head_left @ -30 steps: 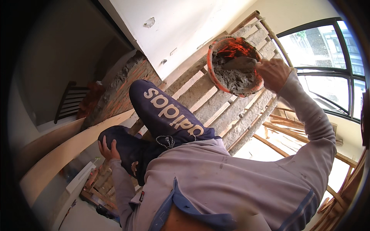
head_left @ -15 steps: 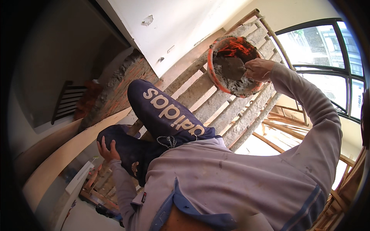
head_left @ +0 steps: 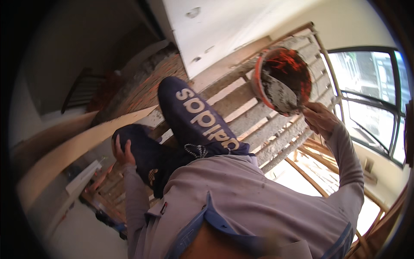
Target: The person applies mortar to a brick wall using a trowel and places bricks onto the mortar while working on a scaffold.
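Observation:
My right hand (head_left: 321,117) is closed round the handle of a trowel (head_left: 281,93) at the bucket's near right rim. Grey wet mortar covers the trowel's blade, which lies over the mouth of the orange bucket (head_left: 258,83). Mortar is smeared on the bucket's wall, and its far inside shows bright orange. The bucket stands on a slatted platform (head_left: 254,128) crusted with dried mortar. My left hand (head_left: 123,150) rests on my bent left knee (head_left: 133,136), fingers apart, holding nothing.
A white wall (head_left: 215,30) with chipped spots rises beyond the platform. Exposed brick (head_left: 161,73) and a curved pale ledge (head_left: 64,151) lie to the left. A dark-framed window (head_left: 366,73) is at right, with wooden poles (head_left: 310,177) below the platform.
My right hand has drawn the trowel toward the bucket's near right rim, and its blade now carries mortar. The view has shifted a little. My left hand stays on my knee.

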The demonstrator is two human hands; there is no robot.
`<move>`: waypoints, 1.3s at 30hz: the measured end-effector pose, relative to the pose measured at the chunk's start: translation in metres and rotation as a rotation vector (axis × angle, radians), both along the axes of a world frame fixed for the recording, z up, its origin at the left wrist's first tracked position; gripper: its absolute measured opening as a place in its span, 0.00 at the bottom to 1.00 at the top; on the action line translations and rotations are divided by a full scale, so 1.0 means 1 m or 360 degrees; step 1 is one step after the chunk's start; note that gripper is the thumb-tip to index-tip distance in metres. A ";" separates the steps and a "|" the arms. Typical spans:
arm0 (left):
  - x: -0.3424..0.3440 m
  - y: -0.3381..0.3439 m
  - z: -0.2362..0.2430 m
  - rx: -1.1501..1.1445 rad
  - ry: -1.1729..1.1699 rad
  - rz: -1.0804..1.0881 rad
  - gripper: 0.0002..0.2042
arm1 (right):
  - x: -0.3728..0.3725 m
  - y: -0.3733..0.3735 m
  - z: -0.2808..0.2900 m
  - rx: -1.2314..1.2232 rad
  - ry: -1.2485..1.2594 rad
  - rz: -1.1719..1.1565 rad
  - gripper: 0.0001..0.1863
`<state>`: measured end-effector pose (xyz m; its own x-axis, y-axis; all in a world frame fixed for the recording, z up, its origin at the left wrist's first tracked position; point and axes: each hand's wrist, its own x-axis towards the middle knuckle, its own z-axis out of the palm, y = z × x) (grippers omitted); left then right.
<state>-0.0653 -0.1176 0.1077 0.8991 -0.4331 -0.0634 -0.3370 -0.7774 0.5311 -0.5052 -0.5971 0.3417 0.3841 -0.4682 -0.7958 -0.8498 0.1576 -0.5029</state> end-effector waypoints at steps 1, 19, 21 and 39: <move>0.005 0.009 -0.007 -0.0208 -0.0016 -0.0066 0.28 | -0.015 0.001 -0.017 0.0183 -0.0103 -0.0287 0.17; 0.102 0.108 -0.106 -0.0050 -0.0195 0.0538 0.21 | 0.110 0.026 0.002 -0.0004 -0.0591 0.0041 0.28; 0.096 0.113 -0.117 0.0114 -0.0113 0.0624 0.20 | 0.173 0.032 -0.022 0.0106 -0.0632 0.0263 0.26; 0.043 0.080 -0.051 0.0264 -0.0118 0.0513 0.11 | 0.619 0.215 -0.262 0.0453 -0.0674 0.1716 0.10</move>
<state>-0.0219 -0.0379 0.0568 0.9925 -0.1159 -0.0384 -0.0934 -0.9234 0.3722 0.1134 -0.3819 0.0794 0.7282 0.4298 -0.5339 -0.3874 -0.3845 -0.8379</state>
